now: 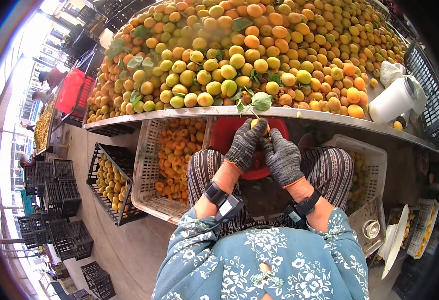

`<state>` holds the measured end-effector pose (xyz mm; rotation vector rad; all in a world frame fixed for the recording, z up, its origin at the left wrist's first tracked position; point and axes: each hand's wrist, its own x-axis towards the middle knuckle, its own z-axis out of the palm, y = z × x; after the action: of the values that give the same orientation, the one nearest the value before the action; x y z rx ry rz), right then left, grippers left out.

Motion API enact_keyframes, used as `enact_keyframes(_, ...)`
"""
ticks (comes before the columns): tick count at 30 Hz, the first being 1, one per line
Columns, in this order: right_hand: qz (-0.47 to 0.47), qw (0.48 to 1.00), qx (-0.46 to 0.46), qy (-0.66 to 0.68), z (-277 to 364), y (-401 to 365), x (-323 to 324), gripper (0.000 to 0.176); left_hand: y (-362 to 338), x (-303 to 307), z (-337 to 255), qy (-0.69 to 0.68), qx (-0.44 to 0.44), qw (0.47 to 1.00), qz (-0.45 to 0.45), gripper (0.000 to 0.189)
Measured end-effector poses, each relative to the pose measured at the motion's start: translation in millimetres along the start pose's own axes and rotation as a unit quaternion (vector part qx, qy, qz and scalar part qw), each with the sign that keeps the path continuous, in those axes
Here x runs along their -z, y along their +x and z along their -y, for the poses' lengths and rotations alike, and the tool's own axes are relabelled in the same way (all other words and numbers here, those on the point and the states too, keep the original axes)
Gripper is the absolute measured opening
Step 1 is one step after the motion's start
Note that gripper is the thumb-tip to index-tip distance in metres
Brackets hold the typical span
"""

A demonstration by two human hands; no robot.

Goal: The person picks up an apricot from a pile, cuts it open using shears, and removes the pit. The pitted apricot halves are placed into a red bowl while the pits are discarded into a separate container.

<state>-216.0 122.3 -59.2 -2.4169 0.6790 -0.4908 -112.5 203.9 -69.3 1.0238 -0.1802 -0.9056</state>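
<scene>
My left hand (pixel 247 144), in a dark grey knitted glove, is closed on a yellow apricot (pixel 255 123) in front of the table edge. My right hand (pixel 283 156), gloved the same way, is closed close against it, its fingertips at the fruit's side. Whatever sits between the right fingers is hidden. Below both hands is a red basin (pixel 221 134), partly covered by the gloves. A large heap of apricots (pixel 239 60), green-yellow to orange, with some leaves, lies on the metal-edged table (pixel 179 114) just beyond.
Left of my knees, a white crate (pixel 144 172) holds opened apricot halves (pixel 172 155). A black crate (pixel 124 212) of whole apricots stands farther left. Another pale crate (pixel 379 172) is on the right. A white container (pixel 392 100) lies at the table's right end.
</scene>
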Motion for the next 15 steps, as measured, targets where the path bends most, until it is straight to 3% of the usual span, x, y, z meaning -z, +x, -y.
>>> enact_keyframes(2, 0.009, 1.0, 0.021, -0.007, 0.9, -2.8, 1.8, 0.024, -4.0, -11.4, -11.0, 0.133, 0.022, 0.989, -0.064, 0.026)
enact_keyframes(4, 0.016, 1.0, 0.015, -0.01, 0.7, -2.3, -2.9, 0.024, -1.1, -8.2, -5.8, 0.085, 0.0, 0.994, -0.071, 0.028)
enact_keyframes(6, 0.021, 1.0, 0.009, -0.012, 3.4, -3.2, -5.2, 0.024, 0.4, -6.7, -6.6, 0.085, 0.005, 0.987, -0.139, 0.028)
enact_keyframes(7, 0.022, 0.999, 0.008, 0.025, 5.7, -6.5, -5.3, 0.024, 1.2, -5.8, -9.9, 0.002, 0.036, 0.984, -0.175, 0.031)
enact_keyframes(9, 0.023, 0.998, 0.008, 0.063, 7.4, -7.2, -4.5, 0.025, -0.9, -8.4, -14.3, -0.002, 0.039, 0.983, -0.182, 0.033)
enact_keyframes(15, 0.054, 0.998, 0.0, -0.02, 7.9, -1.1, -1.4, 0.026, -2.0, -11.3, -11.5, -0.002, 0.086, 0.979, -0.187, 0.046)
